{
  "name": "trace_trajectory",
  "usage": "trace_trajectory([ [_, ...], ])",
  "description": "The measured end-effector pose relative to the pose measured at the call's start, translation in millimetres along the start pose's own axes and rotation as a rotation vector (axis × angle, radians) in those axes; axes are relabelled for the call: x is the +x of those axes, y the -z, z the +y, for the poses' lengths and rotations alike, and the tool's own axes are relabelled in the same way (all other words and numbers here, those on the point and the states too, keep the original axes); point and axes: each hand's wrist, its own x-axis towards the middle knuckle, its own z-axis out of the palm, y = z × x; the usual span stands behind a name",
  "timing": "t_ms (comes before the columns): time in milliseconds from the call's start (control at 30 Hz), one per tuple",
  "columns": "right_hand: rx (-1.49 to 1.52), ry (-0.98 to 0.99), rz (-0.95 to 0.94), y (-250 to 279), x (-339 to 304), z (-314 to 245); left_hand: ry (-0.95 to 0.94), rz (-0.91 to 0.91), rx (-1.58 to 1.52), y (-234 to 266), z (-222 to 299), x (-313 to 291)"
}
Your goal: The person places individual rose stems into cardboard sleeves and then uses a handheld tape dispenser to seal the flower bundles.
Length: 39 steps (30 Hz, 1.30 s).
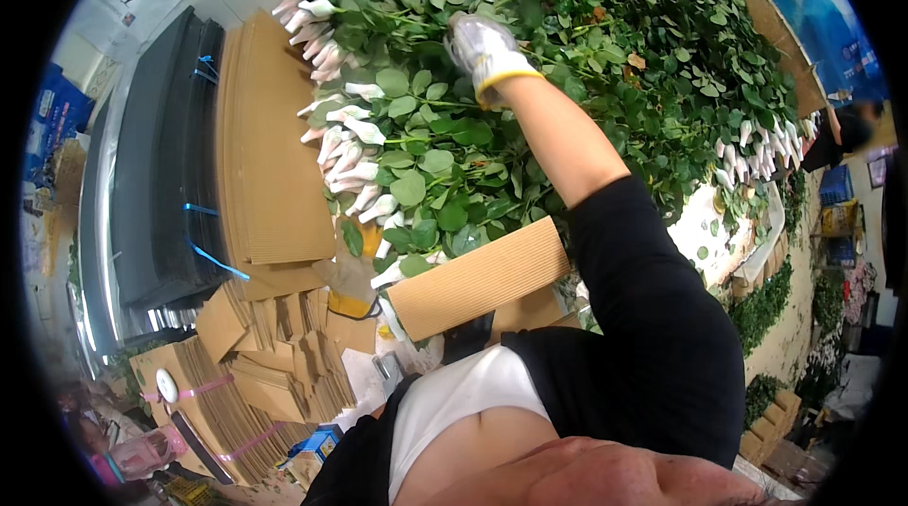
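Note:
My right hand [482,50], in a grey-white glove with a yellow cuff, reaches over a large heap of leafy rose stems [567,71]. Its fingers curl down among the leaves, and whatever they hold is hidden. White-wrapped rose heads [355,161] line the heap's left edge, with more wrapped heads [757,151] on the far right side. A strip of corrugated cardboard [480,279] lies at the near edge of the heap, by my body. My left hand does not show; only the dark left sleeve [350,463] appears at the bottom.
Tall brown cardboard sheets [274,147] and dark grey sheets [170,165] with blue straps stand to the left. Below them are stacked flat cardboard pieces [274,355] and a bundle tied with pink bands [189,402]. At right, greenery [761,312] lies on the floor.

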Motion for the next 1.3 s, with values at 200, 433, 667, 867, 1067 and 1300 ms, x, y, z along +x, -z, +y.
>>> trace_trajectory([
  [200, -0.015, 0.118, 0.129, 63.4, -76.3, -14.0, -0.033, -0.023, -0.051, -0.6, -1.0, 4.9],
  [433, -0.147, 0.559, 0.547, 65.3, -103.8, -16.3, -0.021, -0.024, -0.077, -2.1, -3.3, 13.3],
  [667, -0.161, 0.449, 0.481, 67.3, -111.2, 2.8, -0.041, -0.014, -0.054, -5.7, -3.3, 9.9],
  [867, -0.136, 0.133, 0.278, 49.5, -100.3, 5.7, 0.002, 0.000, -0.053, -10.8, 12.4, -7.4],
  [1067, -0.077, 0.206, 0.181, 38.8, -3.3, -16.6, 0.007, -0.009, -0.100, -6.4, 19.0, -10.9],
  [1300, -0.179, 0.090, -0.274, -20.3, 66.4, -11.4, 0.037, -0.014, -0.120, -7.3, 26.4, -11.1],
])
